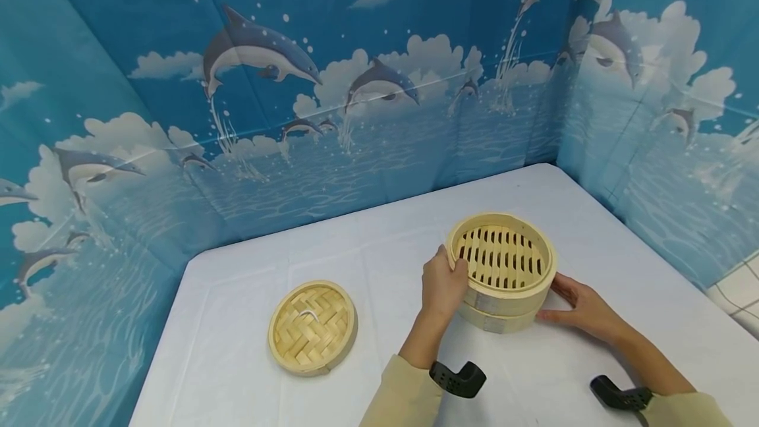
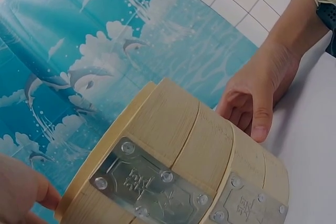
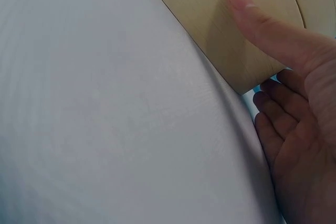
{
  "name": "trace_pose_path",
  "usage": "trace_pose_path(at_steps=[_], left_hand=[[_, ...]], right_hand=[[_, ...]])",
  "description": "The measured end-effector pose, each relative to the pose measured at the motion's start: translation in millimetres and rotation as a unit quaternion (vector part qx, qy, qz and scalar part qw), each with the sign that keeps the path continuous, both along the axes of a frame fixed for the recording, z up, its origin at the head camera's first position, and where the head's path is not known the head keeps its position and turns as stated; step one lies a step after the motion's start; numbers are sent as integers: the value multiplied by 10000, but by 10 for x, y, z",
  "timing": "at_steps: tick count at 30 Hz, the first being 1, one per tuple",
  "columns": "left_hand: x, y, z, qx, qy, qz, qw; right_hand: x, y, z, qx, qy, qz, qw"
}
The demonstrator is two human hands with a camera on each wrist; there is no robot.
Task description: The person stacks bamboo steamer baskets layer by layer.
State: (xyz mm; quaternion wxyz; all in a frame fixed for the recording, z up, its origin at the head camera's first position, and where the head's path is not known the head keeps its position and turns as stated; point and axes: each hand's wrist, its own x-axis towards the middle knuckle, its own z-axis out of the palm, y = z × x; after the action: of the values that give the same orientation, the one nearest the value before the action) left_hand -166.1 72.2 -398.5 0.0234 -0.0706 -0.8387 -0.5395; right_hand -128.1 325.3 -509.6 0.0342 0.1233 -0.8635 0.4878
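Observation:
Two round bamboo steamer baskets stand stacked on the white table. Slats with slots form the floor of the upper basket (image 1: 501,256); a metal plate marks its wall in the left wrist view. Under it sits the lower basket (image 1: 504,323). My left hand (image 1: 443,282) grips the upper basket's left rim, thumb over the edge; its other fingers are largely hidden. At the stack's right side is my right hand (image 1: 587,308). Its thumb (image 3: 262,27) lies against or very close to the bamboo wall, and the relaxed fingers (image 3: 281,108) reach around behind.
A woven bamboo lid (image 1: 311,328) with a small pale loop handle lies on the table (image 1: 237,321), left of the stack. A blue dolphin-print curtain (image 1: 385,117) hangs behind and along the sides. White tiles (image 1: 738,292) show beyond the right edge.

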Motion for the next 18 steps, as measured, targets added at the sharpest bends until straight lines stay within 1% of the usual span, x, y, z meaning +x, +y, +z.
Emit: trace_pose_path(at_steps=[5, 8, 10, 12, 16, 18], left_hand=[[12, -11, -10, -78, 49, -34, 10000], [24, -41, -16, -173, 8, -181, 9997], [13, -77, -15, -212, -97, -292, 9993], [-31, -118, -7, -242, -195, -385, 9988], [-185, -193, 6, -312, -381, -480, 9976], [-259, -216, 8, -322, -546, -599, 9962]], right_hand=[[2, 8, -2, 15, -94, -36, 9999], [13, 12, 0, -24, -119, -39, 9999], [19, 11, 4, -37, -117, -41, 9999], [22, 7, 12, -62, -103, -17, 9999], [25, -2, 37, -113, -158, -16, 9998], [34, -6, 49, -118, -261, -33, 9996]])
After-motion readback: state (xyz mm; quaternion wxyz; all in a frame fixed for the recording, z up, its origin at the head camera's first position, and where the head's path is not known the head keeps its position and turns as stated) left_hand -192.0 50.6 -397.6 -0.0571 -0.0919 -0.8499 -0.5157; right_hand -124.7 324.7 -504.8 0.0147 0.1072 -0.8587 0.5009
